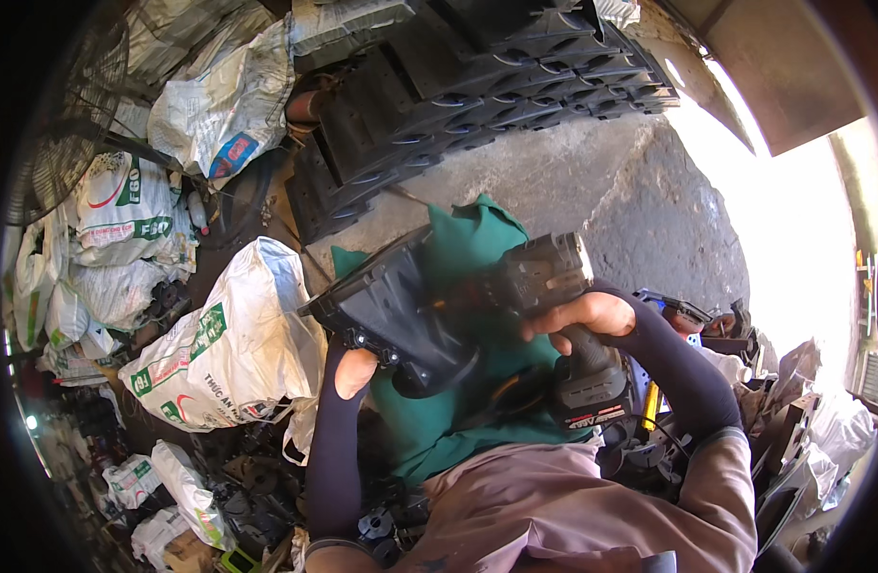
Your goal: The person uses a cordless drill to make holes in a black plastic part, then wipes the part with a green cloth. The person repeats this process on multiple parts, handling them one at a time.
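Head view shows us gripping a cordless drill [563, 325] in our right hand [578, 320], fingers wrapped shut around its handle, with the battery block hanging at lower centre-right of the frame. Our left hand [355, 371] is closed on the lower edge of a black moulded plastic part [391, 310], thumb showing below it, holding it tilted over a green cloth [458, 286] at mid-frame. The drill's nose points left into the part; the exact contact spot is hidden in shadow, so we cannot tell whether the bit is seated.

We judge the main risk to be slippage: the part is held in the air over the lap, not braced on anything firm, so torque from the drill could twist it out of our left hand or skate the bit toward the thumb. The loose cloth lies just beside the spinning end and could wind in. White printed sacks [234, 349] at left and a stack of black moulded panels [477, 86] at the top crowd the floor, and glare at right hides detail there.
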